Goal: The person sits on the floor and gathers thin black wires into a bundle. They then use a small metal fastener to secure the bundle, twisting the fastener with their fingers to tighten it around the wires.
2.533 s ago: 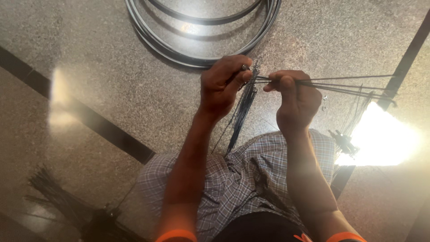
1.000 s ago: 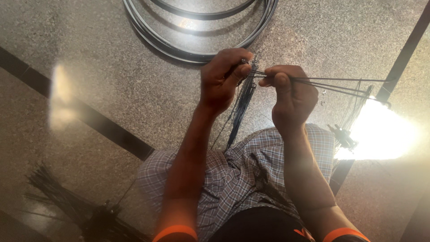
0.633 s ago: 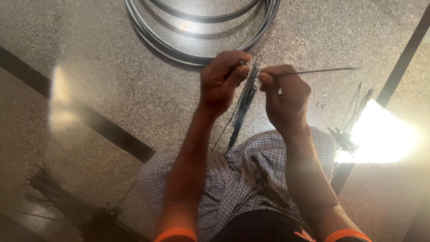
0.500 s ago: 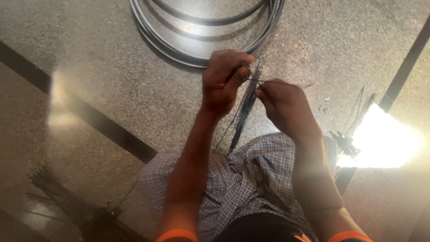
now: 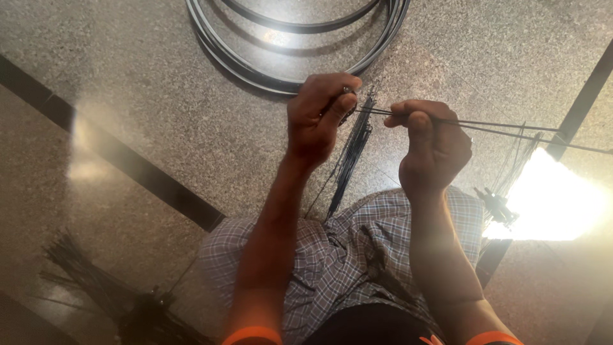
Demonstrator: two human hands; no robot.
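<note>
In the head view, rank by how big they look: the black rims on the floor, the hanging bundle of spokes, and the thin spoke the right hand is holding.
1. Rims: largest, though cut off at the top edge.
2. Spoke in the right hand: long but very thin.
3. Bundle below the left hand: shorter but thicker, so ranks 2 and 3 are close.

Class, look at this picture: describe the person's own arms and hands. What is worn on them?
Both forearms are bare from wrist to elbow. The left hand and right hand wear no gloves, and no rings or watch show. At the picture's lower edge, bright orange sleeve edges circle both upper arms.
</note>
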